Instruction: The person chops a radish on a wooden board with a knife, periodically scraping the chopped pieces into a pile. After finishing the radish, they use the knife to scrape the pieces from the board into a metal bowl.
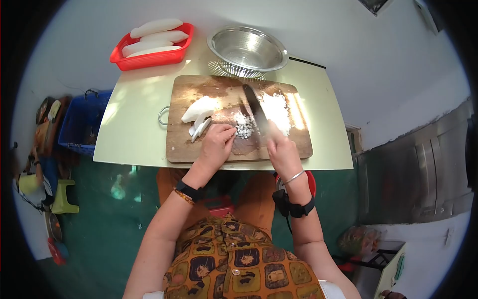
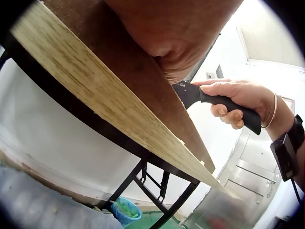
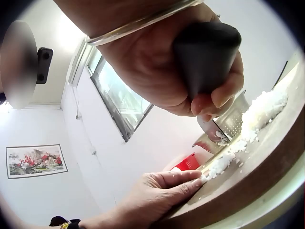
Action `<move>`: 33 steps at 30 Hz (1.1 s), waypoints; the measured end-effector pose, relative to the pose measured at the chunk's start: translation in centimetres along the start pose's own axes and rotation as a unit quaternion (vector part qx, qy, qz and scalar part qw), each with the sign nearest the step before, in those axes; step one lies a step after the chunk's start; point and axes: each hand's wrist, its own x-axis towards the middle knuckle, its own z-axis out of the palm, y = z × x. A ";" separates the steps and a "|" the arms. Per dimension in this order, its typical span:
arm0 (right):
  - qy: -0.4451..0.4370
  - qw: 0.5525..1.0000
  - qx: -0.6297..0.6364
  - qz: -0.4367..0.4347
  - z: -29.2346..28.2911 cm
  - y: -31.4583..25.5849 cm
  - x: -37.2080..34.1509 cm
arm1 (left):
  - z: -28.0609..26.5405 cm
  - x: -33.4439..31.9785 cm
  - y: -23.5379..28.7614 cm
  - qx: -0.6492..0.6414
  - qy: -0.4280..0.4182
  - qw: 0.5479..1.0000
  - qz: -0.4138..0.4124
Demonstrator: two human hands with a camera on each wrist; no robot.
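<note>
My right hand (image 1: 282, 152) grips a kitchen knife (image 1: 254, 103) by its black handle (image 2: 231, 107), the blade over the wooden cutting board (image 1: 180, 144). To the left of the blade lies a small pile of diced white vegetable (image 1: 244, 127). The left hand (image 1: 217, 143) rests at that pile's near left side, its fingers extended and fingertips right at the white bits in the right wrist view. A larger heap of finely chopped white vegetable (image 3: 261, 113) lies right of the knife. Beyond my left hand are a white chunk (image 1: 200, 107) and a few slices (image 1: 200, 128).
A red tray (image 1: 115, 59) with several long peeled white vegetables stands at the table's back left. Behind the board, a steel basin (image 1: 214, 45) sits over a perforated colander (image 1: 219, 69). The pale table (image 1: 127, 134) ends close to the board's near edge.
</note>
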 end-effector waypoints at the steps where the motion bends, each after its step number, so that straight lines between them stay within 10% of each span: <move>1: -0.008 1.000 -0.001 0.005 0.4 0.6 -0.1 | 0.0 0.2 0.1 0.002 -0.001 1.000 0.000; 33: -0.033 0.999 0.010 -0.022 0.5 0.6 0.9 | -0.2 0.3 0.4 0.027 -0.006 1.000 0.000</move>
